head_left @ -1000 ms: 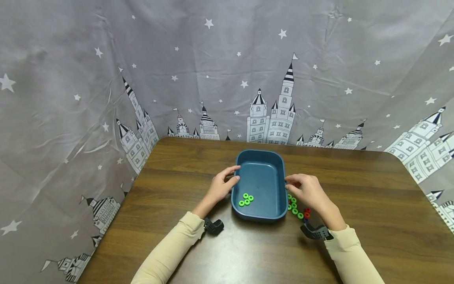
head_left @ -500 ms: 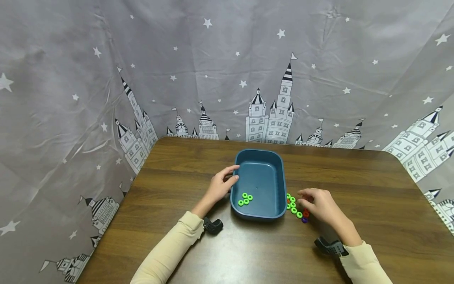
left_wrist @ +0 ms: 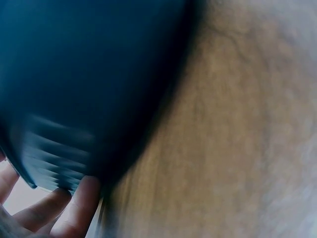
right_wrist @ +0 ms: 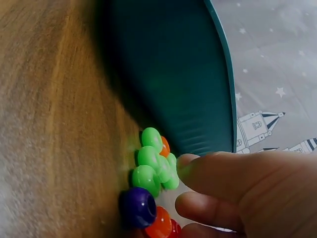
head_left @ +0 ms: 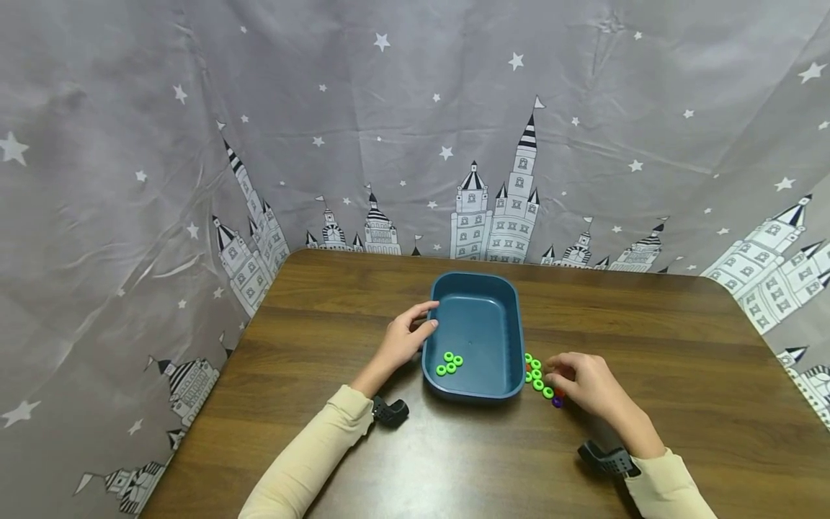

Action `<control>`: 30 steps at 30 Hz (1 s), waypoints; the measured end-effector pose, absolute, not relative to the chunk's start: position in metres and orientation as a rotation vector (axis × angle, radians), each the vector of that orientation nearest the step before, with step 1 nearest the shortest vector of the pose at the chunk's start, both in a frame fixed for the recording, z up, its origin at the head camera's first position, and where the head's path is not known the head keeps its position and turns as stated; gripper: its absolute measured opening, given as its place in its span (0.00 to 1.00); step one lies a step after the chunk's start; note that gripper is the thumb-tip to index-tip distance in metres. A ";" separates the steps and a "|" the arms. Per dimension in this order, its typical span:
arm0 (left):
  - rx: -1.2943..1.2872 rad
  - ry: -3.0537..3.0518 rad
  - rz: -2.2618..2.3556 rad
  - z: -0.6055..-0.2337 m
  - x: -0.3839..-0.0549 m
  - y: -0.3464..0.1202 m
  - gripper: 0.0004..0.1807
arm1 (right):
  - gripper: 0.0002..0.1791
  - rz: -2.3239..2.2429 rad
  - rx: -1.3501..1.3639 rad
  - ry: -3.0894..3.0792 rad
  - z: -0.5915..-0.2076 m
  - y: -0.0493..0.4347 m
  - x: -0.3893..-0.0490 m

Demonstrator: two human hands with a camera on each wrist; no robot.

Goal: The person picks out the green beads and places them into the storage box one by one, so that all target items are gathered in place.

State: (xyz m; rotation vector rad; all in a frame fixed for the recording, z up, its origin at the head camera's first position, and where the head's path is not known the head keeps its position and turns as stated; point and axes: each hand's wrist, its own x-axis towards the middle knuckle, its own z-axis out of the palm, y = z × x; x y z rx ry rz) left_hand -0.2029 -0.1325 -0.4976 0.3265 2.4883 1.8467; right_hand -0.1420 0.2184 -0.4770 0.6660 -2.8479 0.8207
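A dark teal plastic bin point(head_left: 480, 331) stands on the wooden table, with several green beads point(head_left: 450, 368) in its near left corner. My left hand point(head_left: 397, 342) rests against the bin's left side. In the left wrist view its fingertips point(left_wrist: 81, 203) touch the ribbed outer wall just under the rim. My right hand point(head_left: 583, 380) is low over the loose beads right of the bin, its fingers loosely bent, with no bead visibly held. Green beads point(right_wrist: 148, 157), an orange bead point(right_wrist: 159, 223) and a purple bead point(right_wrist: 138, 207) lie by its thumb; some are partly hidden.
The brown wooden table point(head_left: 337, 303) extends around the bin on all sides. Behind it hangs a grey cloth point(head_left: 292, 86) printed with castles and stars. Each wrist wears a black strap device, the right one point(head_left: 606, 459) sitting just above the tabletop.
My right hand has left the bin's right rim, moved right and toward me, and lowered over the loose beads. The left hand and the bin stay put.
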 end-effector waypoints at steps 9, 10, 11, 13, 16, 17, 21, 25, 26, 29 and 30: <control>0.321 2.489 1.858 -0.497 -0.202 -0.130 0.23 | 0.05 0.759 0.721 -2.855 -0.482 0.215 -0.140; 0.324 2.488 1.857 -0.497 -0.202 -0.130 0.23 | 0.06 0.742 0.721 -2.856 -0.482 0.214 -0.139; 0.323 2.488 1.852 -0.497 -0.202 -0.130 0.23 | 0.06 0.724 0.722 -2.853 -0.483 0.214 -0.139; 0.322 2.487 1.847 -0.496 -0.202 -0.130 0.23 | 0.08 0.685 0.727 -2.847 -0.483 0.213 -0.138; 0.312 2.479 1.849 -0.496 -0.201 -0.130 0.24 | 0.09 0.642 0.737 -2.831 -0.483 0.210 -0.137; 0.312 2.479 1.850 -0.496 -0.201 -0.130 0.24 | 0.09 0.626 0.742 -2.823 -0.483 0.210 -0.137; 0.319 2.486 1.853 -0.495 -0.201 -0.130 0.23 | 0.11 0.577 0.749 -2.791 -0.485 0.208 -0.136; 0.321 2.497 1.840 -0.495 -0.201 -0.131 0.24 | 0.11 0.542 0.752 -2.755 -0.489 0.206 -0.137; 0.320 2.500 1.836 -0.495 -0.201 -0.131 0.24 | 0.12 0.537 0.751 -2.750 -0.489 0.206 -0.137; 0.312 2.503 1.831 -0.495 -0.201 -0.131 0.24 | 0.11 0.534 0.746 -2.747 -0.490 0.205 -0.137; 0.312 2.503 1.830 -0.495 -0.201 -0.131 0.24 | 0.11 0.535 0.744 -2.751 -0.490 0.205 -0.137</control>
